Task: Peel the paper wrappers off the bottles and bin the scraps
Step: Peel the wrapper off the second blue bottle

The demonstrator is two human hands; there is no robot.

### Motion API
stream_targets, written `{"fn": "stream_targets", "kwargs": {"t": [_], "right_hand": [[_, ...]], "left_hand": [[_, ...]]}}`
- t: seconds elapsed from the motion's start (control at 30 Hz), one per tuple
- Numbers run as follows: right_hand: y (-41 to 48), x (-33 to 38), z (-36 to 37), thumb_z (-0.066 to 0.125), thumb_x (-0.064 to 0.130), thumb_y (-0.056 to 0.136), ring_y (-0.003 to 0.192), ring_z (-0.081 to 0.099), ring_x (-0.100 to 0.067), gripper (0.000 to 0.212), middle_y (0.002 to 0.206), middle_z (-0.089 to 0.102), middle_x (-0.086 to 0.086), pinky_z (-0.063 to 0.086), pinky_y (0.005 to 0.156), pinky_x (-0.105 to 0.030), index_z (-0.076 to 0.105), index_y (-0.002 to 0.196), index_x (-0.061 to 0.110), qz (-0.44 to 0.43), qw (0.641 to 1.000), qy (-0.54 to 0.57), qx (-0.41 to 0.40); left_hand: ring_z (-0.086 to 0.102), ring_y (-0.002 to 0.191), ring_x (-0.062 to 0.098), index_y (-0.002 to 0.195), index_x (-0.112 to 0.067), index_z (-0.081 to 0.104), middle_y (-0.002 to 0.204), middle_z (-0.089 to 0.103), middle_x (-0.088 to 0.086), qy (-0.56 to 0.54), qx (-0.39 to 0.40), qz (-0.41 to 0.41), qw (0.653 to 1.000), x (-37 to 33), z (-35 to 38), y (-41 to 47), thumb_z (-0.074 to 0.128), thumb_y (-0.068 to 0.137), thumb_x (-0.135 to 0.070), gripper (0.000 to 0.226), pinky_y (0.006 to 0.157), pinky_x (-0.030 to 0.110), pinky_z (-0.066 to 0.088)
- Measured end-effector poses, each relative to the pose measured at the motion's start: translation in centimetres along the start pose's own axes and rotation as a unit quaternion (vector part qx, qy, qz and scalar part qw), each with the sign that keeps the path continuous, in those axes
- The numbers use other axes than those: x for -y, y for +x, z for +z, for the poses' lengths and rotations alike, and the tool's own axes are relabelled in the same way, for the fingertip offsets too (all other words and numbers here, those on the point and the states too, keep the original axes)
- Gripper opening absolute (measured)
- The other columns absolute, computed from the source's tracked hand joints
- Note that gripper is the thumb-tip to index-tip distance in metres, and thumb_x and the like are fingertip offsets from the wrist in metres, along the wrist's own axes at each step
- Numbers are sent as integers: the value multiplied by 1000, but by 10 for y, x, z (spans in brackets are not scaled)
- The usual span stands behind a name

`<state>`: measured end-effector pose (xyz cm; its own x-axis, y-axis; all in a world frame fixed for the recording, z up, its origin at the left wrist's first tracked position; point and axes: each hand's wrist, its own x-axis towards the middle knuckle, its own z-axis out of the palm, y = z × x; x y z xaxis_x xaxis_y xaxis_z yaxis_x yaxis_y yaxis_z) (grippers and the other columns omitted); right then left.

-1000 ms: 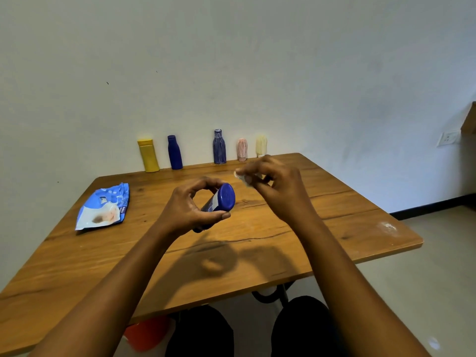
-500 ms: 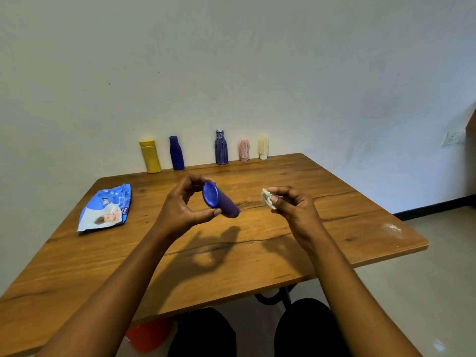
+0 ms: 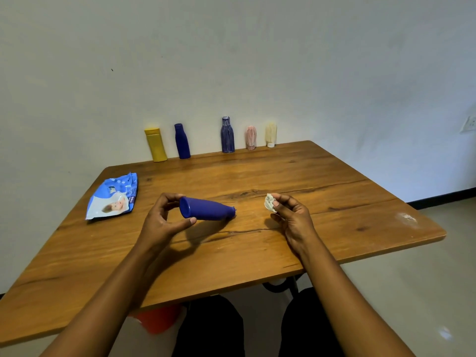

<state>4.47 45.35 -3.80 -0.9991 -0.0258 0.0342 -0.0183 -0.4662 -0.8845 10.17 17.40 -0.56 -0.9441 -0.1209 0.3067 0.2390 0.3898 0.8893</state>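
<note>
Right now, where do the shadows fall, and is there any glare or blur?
Head view: the dark blue plastic bottle and left hand cast soft shadows toward the near edge of the brown wooden table; both hands, and the crumpled white paper scrap in the right hand, look sharp; a small glare spot lies on the pale floor, lower right.

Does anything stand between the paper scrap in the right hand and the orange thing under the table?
Yes: the tabletop. The right hand pinches the scrap above it; the orange thing sits below the near edge, partly hidden. Whether that is the bin cannot be told.
</note>
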Motion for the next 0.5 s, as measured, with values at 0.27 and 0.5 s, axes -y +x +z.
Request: {"fn": "stream_targets", "kwargs": {"t": [0.27, 0.5], "right_hand": [[2, -1, 3, 61, 0, 86, 85, 64, -9, 18, 91, 72, 5, 52, 66, -20, 68, 91, 16, 7, 1000, -28, 1], [-8, -15, 30, 61, 12, 89, 94, 54, 5, 20, 99, 59, 15, 44, 74, -8, 67, 101, 26, -198, 879, -422, 99]], "left_hand": [[50, 97, 11, 106, -28, 52, 108, 54, -4, 298, 75, 26, 951, -7, -20, 9, 85, 66, -22, 52, 71, 23, 39], [53, 97, 13, 110, -24, 53, 104, 57, -5, 335, 95, 50, 936, -7, -18, -2, 84, 66, -24, 55, 81, 31, 44]]}}
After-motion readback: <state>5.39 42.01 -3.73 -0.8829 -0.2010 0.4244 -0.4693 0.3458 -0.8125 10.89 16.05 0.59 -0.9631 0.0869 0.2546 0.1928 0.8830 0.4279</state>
